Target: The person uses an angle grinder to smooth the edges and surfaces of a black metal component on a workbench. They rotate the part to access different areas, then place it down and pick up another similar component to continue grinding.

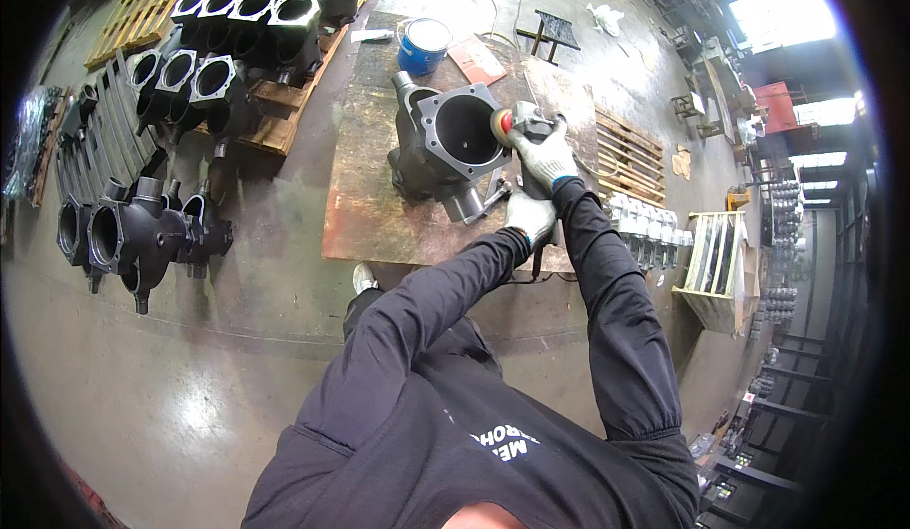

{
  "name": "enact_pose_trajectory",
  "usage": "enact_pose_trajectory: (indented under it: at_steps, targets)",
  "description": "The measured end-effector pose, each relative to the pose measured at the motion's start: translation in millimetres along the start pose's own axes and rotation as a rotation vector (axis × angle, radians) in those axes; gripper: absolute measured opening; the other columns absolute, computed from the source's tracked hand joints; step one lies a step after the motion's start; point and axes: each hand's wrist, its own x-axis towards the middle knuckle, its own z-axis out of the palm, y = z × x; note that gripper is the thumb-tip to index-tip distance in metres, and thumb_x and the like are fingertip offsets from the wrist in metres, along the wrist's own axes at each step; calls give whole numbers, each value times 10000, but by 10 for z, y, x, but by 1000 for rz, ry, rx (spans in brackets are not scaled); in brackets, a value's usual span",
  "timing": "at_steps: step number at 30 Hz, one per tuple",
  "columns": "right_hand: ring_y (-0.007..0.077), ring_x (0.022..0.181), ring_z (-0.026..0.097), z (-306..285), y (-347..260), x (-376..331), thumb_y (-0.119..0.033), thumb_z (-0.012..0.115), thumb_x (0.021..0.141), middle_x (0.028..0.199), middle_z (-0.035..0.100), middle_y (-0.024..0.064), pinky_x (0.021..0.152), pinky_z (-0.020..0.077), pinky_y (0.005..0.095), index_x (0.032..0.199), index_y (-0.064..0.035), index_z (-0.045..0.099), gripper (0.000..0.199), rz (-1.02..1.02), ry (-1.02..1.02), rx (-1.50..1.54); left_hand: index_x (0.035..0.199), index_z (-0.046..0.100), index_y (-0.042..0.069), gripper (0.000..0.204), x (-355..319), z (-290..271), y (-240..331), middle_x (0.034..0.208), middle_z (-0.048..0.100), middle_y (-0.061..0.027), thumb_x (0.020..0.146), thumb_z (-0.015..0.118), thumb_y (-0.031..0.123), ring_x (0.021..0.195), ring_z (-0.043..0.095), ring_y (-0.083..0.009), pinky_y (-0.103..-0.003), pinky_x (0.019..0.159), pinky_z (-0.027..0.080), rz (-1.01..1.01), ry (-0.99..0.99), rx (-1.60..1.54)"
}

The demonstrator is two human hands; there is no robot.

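An angle grinder with a red disc is gripped in both my gloved hands. My right hand is closed round the body near the grinder's head. Nearer to me, my left hand is wrapped round its rear end, where a black cord hangs down. The disc sits at the right rim of a dark grey metal casting with a wide round bore and a flange with bolt holes. Whether disc and flange touch, I cannot tell. Beside my left hand, a metal tool-like piece lies partly hidden by the casting.
A worn wooden tabletop carries the casting, a blue can and a red flat piece. More castings stand at the left, some on a pallet. A slatted pallet and silvery parts are to the right.
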Motion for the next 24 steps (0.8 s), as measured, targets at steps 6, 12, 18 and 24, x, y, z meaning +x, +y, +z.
enact_pose_trajectory:
  at_steps: [6, 12, 18, 24]
  targets:
    - [402, 1156, 675, 235, -220, 330, -521, 821, 781, 1213, 664, 307, 979, 527, 405, 1375, 58, 340, 959, -70, 21, -33, 1160, 646, 4, 285, 267, -444, 176, 1145, 730, -158, 965, 535, 181, 1014, 707, -296, -385, 884, 542, 92, -14, 594]
    - [366, 1233, 628, 46, -75, 400, -511, 845, 755, 1330, 598, 315, 1040, 496, 379, 1456, 195, 187, 1193, -83, -5, -47, 1174, 650, -2, 364, 262, -172, 207, 1026, 718, -159, 1006, 499, 284, 947, 706, -300, -386, 803, 549, -25, 9, 452]
    - [384, 1232, 636, 221, -346, 585, -556, 801, 770, 1315, 616, 316, 1040, 497, 384, 1475, 142, 241, 1140, -137, -63, -101, 1230, 594, -35, 349, 538, -369, 160, 1098, 724, -141, 938, 605, 155, 920, 700, -254, -353, 825, 539, 44, 72, -644]
    - [399, 1225, 642, 221, -375, 604, -529, 795, 778, 1321, 617, 310, 1045, 501, 390, 1496, 128, 211, 1135, -133, -31, -108, 1258, 591, -4, 368, 300, -272, 435, 1117, 705, -118, 954, 606, 204, 959, 676, -233, -357, 834, 521, 55, 195, -261]
